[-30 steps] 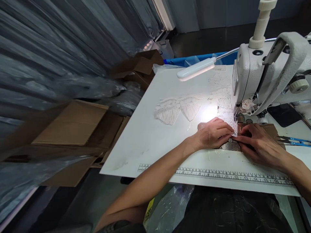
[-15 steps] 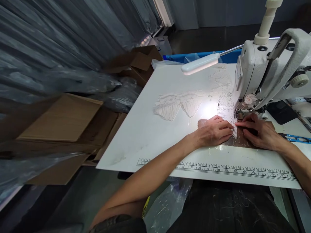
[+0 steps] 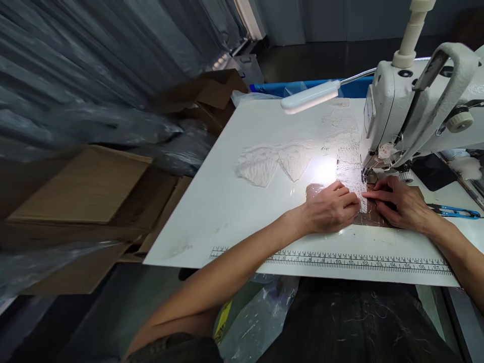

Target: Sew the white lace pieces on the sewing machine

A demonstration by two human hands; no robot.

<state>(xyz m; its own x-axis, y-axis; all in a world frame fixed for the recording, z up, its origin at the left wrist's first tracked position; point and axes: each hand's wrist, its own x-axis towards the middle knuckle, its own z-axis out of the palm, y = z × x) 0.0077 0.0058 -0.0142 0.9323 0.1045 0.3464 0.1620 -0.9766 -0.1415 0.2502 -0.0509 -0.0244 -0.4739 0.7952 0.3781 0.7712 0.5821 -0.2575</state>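
A long piece of white lace (image 3: 350, 174) runs down the table and under the needle area of a white sewing machine (image 3: 381, 116). My left hand (image 3: 335, 206) has its fingers curled together on the left edge of the lace; the fingertips are partly hidden. From the right, my right hand (image 3: 399, 204) reaches in with its fingers stretched and apart, one fingertip touching the lace just in front of the presser foot (image 3: 365, 175). Beneath both hands is a brown, shiny plate (image 3: 372, 218).
Two joined lace cups (image 3: 280, 161) lie flat on the white table (image 3: 212, 201). A lamp (image 3: 310, 98) shines over the lace. Blue thread snips (image 3: 456, 212) and a dark flat object (image 3: 433, 171) lie at right. Cardboard boxes (image 3: 83, 186) stand left; a printed ruler (image 3: 333, 260) edges the front.
My left hand's fingers have curled in more tightly. My right hand keeps its place by the needle. The whole view has shifted slightly.
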